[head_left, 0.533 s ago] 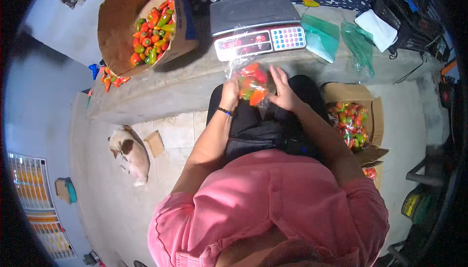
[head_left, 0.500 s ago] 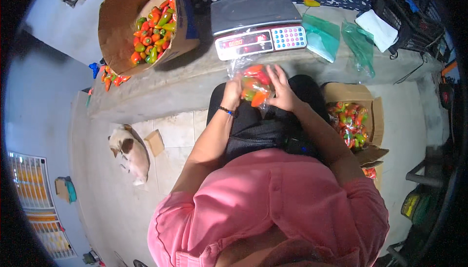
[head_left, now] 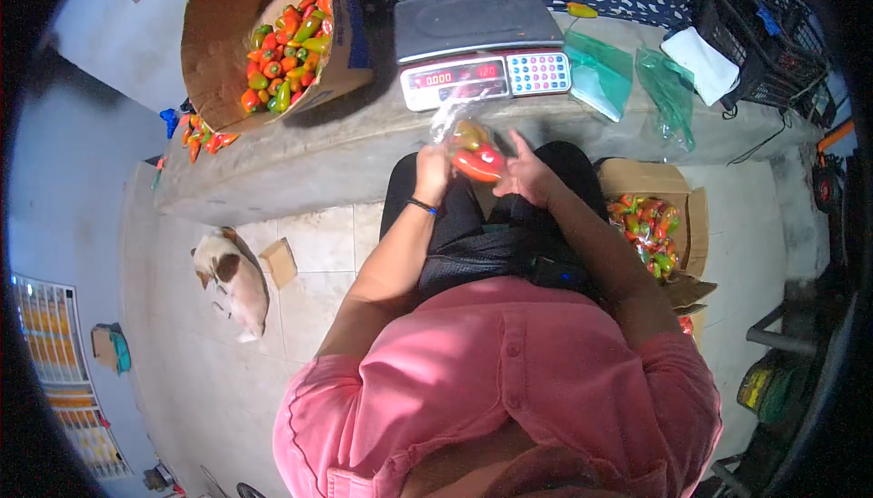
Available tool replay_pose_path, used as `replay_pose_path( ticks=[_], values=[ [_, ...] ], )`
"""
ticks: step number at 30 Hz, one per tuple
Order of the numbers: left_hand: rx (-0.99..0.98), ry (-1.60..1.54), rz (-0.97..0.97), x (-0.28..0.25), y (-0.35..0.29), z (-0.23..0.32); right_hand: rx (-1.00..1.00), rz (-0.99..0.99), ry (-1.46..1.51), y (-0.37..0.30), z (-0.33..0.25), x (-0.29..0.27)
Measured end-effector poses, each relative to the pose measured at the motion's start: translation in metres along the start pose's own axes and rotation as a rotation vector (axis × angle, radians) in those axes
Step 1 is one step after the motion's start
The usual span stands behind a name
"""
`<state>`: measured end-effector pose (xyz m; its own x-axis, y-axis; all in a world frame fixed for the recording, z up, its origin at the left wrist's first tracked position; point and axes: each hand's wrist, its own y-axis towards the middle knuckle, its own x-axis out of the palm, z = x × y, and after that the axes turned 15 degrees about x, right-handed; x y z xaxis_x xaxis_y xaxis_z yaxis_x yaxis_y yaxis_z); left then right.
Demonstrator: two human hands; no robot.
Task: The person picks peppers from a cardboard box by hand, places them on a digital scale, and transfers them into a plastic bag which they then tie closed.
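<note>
A clear plastic bag of red and green peppers [head_left: 478, 160] hangs above my lap, just in front of the concrete ledge. My left hand [head_left: 434, 173] is closed on the bag's left side, near its gathered upper plastic. At the bag's right side, my right hand [head_left: 529, 176] grips it with curled fingers, one finger stretched upward. Right behind the bag stands a digital scale [head_left: 473, 25] with a lit red display and nothing on its plate. On the ledge to the left, a tilted cardboard box [head_left: 214, 61] holds loose red and green peppers [head_left: 289, 57].
Green plastic bags [head_left: 600, 75], a white cloth [head_left: 700, 63], a yellow pepper [head_left: 582, 10] and a black crate [head_left: 773, 57] lie right of the scale. Bagged peppers [head_left: 647, 230] fill a floor box [head_left: 696, 225] at my right. A dog [head_left: 238, 284] lies on the left floor.
The bag has turned, so different peppers face up. My right hand has shifted from spread fingers on the bag to a more curled hold. My left hand keeps its grip.
</note>
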<state>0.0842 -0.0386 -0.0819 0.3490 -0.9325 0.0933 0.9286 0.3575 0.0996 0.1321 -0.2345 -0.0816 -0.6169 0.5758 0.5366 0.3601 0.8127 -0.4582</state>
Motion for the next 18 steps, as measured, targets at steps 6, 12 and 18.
replay_pose_path(
  ticks=[6, 12, 18],
  values=[
    [-0.045, 0.112, -0.043, 0.001, -0.002, 0.001, -0.561, 0.42, -0.782, 0.017, 0.004, 0.002],
    [0.57, 0.661, 0.018, 0.012, -0.002, 0.004, 0.191, 0.169, 0.343, 0.019, -0.003, -0.038],
    [0.143, 0.371, 0.056, 0.003, 0.003, -0.005, -0.207, 0.026, -0.227, 0.014, 0.005, -0.014]
  ],
)
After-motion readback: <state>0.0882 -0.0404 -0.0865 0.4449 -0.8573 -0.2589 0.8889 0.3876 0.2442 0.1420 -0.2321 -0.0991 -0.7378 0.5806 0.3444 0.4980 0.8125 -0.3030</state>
